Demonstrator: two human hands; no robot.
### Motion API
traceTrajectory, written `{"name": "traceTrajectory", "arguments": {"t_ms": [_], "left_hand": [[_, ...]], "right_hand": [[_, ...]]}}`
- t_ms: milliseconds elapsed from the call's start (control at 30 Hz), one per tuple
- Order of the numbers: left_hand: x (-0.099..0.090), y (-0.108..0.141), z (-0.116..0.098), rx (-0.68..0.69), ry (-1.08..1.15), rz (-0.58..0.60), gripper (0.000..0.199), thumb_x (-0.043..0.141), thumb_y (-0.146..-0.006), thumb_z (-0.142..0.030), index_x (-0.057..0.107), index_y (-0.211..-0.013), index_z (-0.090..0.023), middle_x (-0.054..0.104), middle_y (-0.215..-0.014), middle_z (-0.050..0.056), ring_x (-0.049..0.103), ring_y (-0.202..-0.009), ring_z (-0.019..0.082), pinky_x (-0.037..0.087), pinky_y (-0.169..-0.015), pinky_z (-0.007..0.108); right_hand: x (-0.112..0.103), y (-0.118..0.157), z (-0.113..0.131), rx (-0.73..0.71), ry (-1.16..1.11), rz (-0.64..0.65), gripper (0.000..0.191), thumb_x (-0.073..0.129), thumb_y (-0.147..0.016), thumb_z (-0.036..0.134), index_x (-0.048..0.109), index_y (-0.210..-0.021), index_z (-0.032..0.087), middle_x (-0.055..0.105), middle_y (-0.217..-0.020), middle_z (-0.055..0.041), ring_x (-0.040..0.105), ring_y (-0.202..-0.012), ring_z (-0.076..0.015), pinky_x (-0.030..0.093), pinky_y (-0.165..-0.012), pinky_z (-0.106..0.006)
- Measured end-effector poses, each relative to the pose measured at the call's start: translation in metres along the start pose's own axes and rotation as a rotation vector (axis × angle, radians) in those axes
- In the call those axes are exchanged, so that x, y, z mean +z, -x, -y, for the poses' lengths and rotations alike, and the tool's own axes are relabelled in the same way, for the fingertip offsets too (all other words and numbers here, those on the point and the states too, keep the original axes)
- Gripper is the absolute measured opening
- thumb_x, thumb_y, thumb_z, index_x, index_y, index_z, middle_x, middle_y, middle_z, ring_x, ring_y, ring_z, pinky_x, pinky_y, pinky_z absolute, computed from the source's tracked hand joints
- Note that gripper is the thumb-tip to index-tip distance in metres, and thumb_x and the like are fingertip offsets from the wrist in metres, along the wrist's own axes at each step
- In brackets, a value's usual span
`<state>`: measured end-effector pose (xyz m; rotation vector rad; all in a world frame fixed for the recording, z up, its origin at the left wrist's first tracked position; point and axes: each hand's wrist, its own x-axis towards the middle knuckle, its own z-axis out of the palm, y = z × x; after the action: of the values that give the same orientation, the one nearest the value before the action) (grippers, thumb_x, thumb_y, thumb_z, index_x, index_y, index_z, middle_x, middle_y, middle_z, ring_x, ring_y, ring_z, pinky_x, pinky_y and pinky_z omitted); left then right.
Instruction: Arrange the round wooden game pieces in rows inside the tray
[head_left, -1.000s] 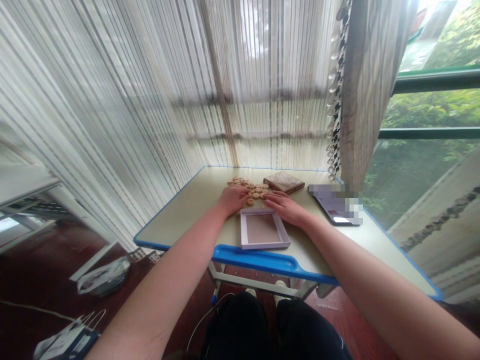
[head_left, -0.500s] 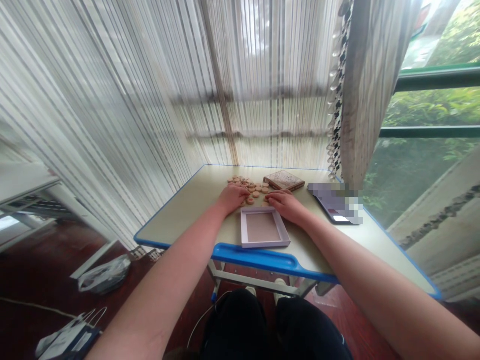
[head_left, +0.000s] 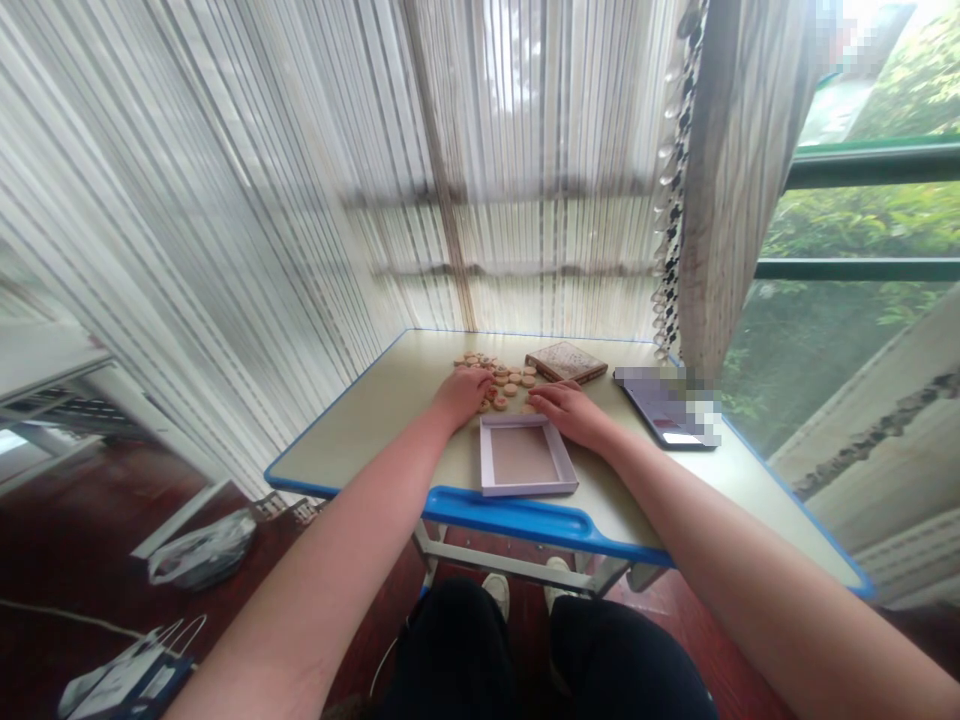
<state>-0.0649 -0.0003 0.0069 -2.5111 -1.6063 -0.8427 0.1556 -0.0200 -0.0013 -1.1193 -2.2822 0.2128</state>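
Round wooden pieces (head_left: 512, 389) lie in a loose cluster on the pale desk (head_left: 360, 400). My left hand (head_left: 465, 392) rests at the cluster's left front side, its fingers curled down by the pieces; what is under them is hidden. On the right, my right hand (head_left: 564, 405) reaches to the cluster's right edge, partly covering a piece; whether it grips it cannot be made out. A shallow white open box (head_left: 526, 455) sits between my forearms, just in front of the pieces, with nothing in it.
A patterned brown box lid (head_left: 566, 361) lies behind my right hand. Farther right is a dark flat device (head_left: 664, 405), partly blurred. A blue tray edge (head_left: 510, 510) runs along the desk's front. String curtains hang behind. Bags (head_left: 202, 550) stand on the floor at the left.
The whole view has shifted slightly. My left hand's fingers have drawn a little left, and my right hand has moved slightly over the pieces at its fingertips. The box stays in place.
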Motion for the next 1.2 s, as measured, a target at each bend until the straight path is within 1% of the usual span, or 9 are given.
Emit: {"name": "traceTrajectory", "arguments": {"t_ms": [100,200,367,467,633,833,933,1067,1200], "left_hand": [[0.000,0.000,-0.001,-0.009,-0.025,-0.018,0.029,0.039,-0.085,-0.025,0.067,-0.093,-0.019,0.067,-0.097,0.004,0.057,-0.093,0.017,0.041,-0.090,0.031],[-0.002,0.000,-0.004,0.028,-0.021,-0.055,0.030,0.040,-0.085,-0.025,0.066,-0.097,-0.019,0.066,-0.100,0.004,0.056,-0.097,0.017,0.039,-0.093,0.033],[-0.001,0.000,-0.007,0.152,0.028,0.055,0.033,0.038,-0.086,-0.034,0.065,-0.102,-0.023,0.065,-0.105,0.000,0.054,-0.103,0.016,0.036,-0.096,0.032],[0.001,0.000,-0.007,0.124,0.032,0.104,0.040,0.033,-0.087,-0.044,0.067,-0.098,-0.027,0.067,-0.103,-0.002,0.054,-0.103,0.016,0.037,-0.095,0.031],[-0.001,0.000,-0.007,0.100,0.034,0.107,0.045,0.028,-0.087,-0.049,0.067,-0.099,-0.028,0.066,-0.103,-0.001,0.053,-0.105,0.016,0.036,-0.096,0.033],[-0.003,0.000,-0.010,0.084,0.032,0.085,0.047,0.029,-0.087,-0.049,0.069,-0.097,-0.027,0.062,-0.111,0.002,0.047,-0.112,0.021,0.031,-0.099,0.039],[-0.004,0.000,-0.010,0.094,0.047,0.114,0.047,0.027,-0.088,-0.048,0.068,-0.096,-0.029,0.062,-0.113,-0.002,0.044,-0.116,0.018,0.028,-0.103,0.036],[-0.003,0.000,-0.011,0.140,0.060,0.162,0.051,0.021,-0.090,-0.046,0.068,-0.096,-0.027,0.064,-0.109,-0.003,0.048,-0.112,0.013,0.028,-0.103,0.030],[-0.003,0.000,-0.010,0.130,0.060,0.151,0.050,0.022,-0.090,-0.046,0.068,-0.095,-0.027,0.064,-0.110,-0.003,0.049,-0.111,0.014,0.029,-0.102,0.030]], "right_hand": [[0.000,0.000,-0.001,0.015,0.001,-0.017,0.040,0.039,-0.087,0.043,0.062,-0.111,0.022,0.060,-0.115,-0.0053,0.046,-0.113,-0.0235,0.032,-0.097,-0.040],[0.001,0.000,-0.002,-0.024,-0.010,-0.012,0.037,0.039,-0.087,0.042,0.064,-0.107,0.023,0.059,-0.116,-0.0048,0.043,-0.116,-0.0225,0.029,-0.100,-0.040],[0.002,-0.001,-0.003,-0.034,-0.007,0.005,0.038,0.039,-0.087,0.045,0.069,-0.097,0.024,0.063,-0.107,-0.0054,0.048,-0.110,-0.0229,0.032,-0.097,-0.041],[0.003,-0.001,-0.004,-0.032,-0.012,0.003,0.039,0.038,-0.087,0.045,0.069,-0.098,0.024,0.063,-0.109,-0.0056,0.048,-0.110,-0.0228,0.033,-0.096,-0.041],[0.002,-0.001,-0.003,-0.047,-0.013,-0.002,0.039,0.037,-0.088,0.043,0.066,-0.105,0.024,0.062,-0.111,-0.0045,0.047,-0.112,-0.0216,0.030,-0.098,-0.040],[0.000,0.001,-0.001,0.062,-0.004,-0.005,0.044,0.037,-0.087,0.047,0.056,-0.119,0.024,0.060,-0.115,-0.0047,0.046,-0.112,-0.0237,0.035,-0.095,-0.039],[0.000,0.000,-0.001,0.058,0.003,-0.011,0.044,0.035,-0.088,0.046,0.056,-0.120,0.023,0.059,-0.117,-0.0049,0.045,-0.114,-0.0234,0.033,-0.097,-0.039],[0.000,0.000,-0.002,0.080,0.035,-0.027,0.048,0.035,-0.087,0.047,0.055,-0.121,0.018,0.055,-0.123,-0.0087,0.041,-0.119,-0.0245,0.029,-0.100,-0.040],[-0.005,0.001,0.003,0.063,0.028,-0.073,0.046,0.039,-0.085,0.047,0.057,-0.118,0.020,0.054,-0.121,-0.0096,0.043,-0.115,-0.0255,0.030,-0.098,-0.042]]}}
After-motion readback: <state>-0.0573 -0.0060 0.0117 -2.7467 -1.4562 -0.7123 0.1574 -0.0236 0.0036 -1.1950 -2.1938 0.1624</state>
